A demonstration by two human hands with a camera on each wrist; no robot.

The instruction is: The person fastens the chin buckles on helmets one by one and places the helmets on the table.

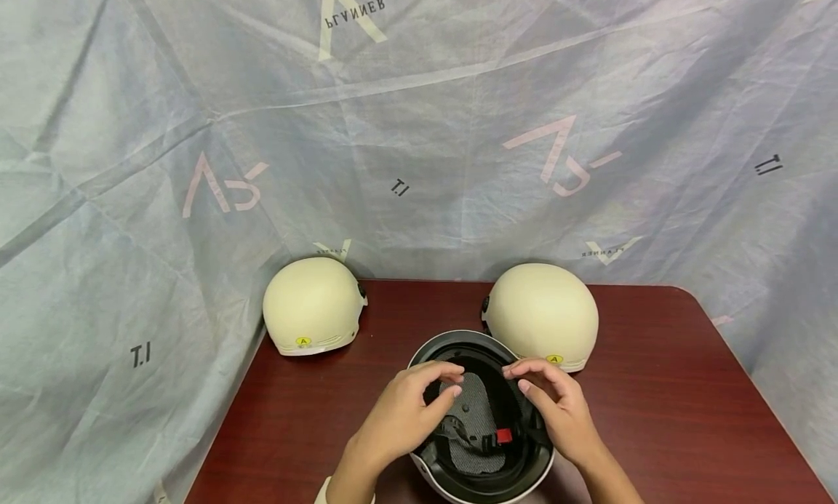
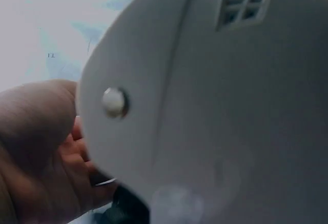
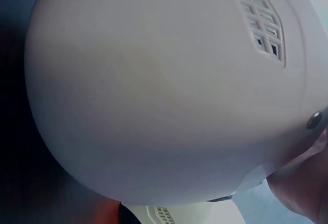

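Note:
A cream helmet (image 1: pixel 445 338) lies upside down at the table's near side, its black inside facing up. Grey mesh lining (image 1: pixel 481 413) and a chin strap with a red buckle (image 1: pixel 503 436) show in it. My left hand (image 1: pixel 399 413) is over the helmet's left rim, thumb and fingers bent and apart. Across from it, my right hand (image 1: pixel 564 409) is at the right rim with fingers curved loosely inward. Nothing shows between either hand's fingertips. In the wrist views the helmet's outer shell (image 2: pixel 205 111) (image 3: pixel 148 96), with vents and a rivet, fills most of the picture.
Two more cream helmets stand upright toward the back of the dark red table (image 1: pixel 294 424): one at the left (image 1: pixel 313 304), one at the right (image 1: pixel 543 311), just behind the upturned helmet. Grey printed cloth (image 1: pixel 452 162) hangs behind the table and along its sides.

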